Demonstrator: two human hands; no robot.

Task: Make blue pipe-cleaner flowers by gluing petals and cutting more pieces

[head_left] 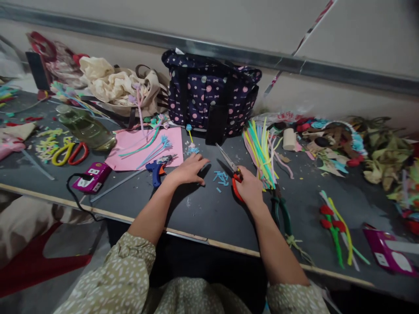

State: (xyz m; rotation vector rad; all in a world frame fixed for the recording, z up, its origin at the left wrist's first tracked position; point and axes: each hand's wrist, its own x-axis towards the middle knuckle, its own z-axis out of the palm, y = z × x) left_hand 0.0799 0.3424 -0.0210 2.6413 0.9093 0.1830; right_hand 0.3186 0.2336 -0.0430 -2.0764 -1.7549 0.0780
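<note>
My right hand [250,186] is closed round the red handles of a pair of scissors [226,156], whose blades point up and left, a little apart. My left hand [187,170] hovers over or rests on the table with its fingers spread and nothing in it; contact is unclear. Short cut pieces of blue pipe cleaner [221,178] lie between my hands. Just beyond my left fingertips is a small blue fluffy flower [193,150]. A blue glue gun [153,171] sits left of that hand. Right of the scissors lies a bundle of coloured pipe cleaners [262,152].
A dark patterned bag [209,87] stands at the back with a phone [216,124] leaning on it. Left are pink paper [126,148], a bottle [85,126], yellow and red scissors [63,153] and a purple box [93,176]. Green-handled pliers [280,213] lie near my right forearm.
</note>
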